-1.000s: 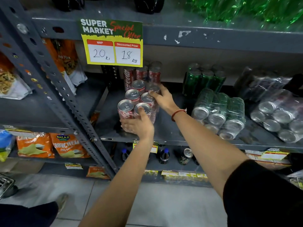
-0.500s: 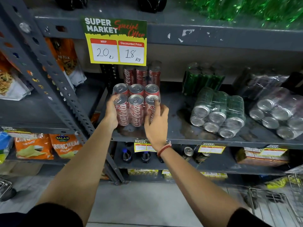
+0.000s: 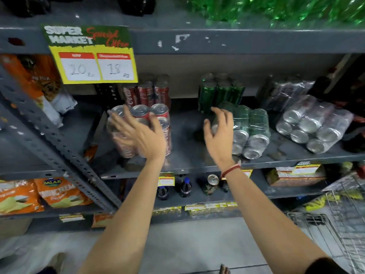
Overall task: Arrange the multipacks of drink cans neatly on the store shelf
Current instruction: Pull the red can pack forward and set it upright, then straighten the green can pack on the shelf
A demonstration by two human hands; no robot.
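Observation:
A shrink-wrapped pack of red cola cans (image 3: 158, 119) stands upright on the grey shelf (image 3: 185, 155), with another red pack (image 3: 146, 93) behind it. My left hand (image 3: 138, 135) hovers open in front of the red pack, blurred, fingers spread. My right hand (image 3: 219, 133) is open, its fingers at the left end of a green can pack (image 3: 248, 131) that lies on its side. An upright green pack (image 3: 219, 91) stands behind. A silver can pack (image 3: 314, 125) lies tilted at the right, and a dark wrapped pack (image 3: 284, 93) sits behind it.
A yellow price sign (image 3: 94, 62) hangs from the shelf above. A slanted perforated steel upright (image 3: 51, 147) crosses the left side. Snack bags (image 3: 39, 192) fill the left bays. Bottles and a can (image 3: 211, 182) stand on the lower shelf. A wire basket (image 3: 335, 224) sits at lower right.
Both hands have let go of the red pack, which now stands upright. My right hand has swung right to the lying green pack; my left hand has come off the pack's left side.

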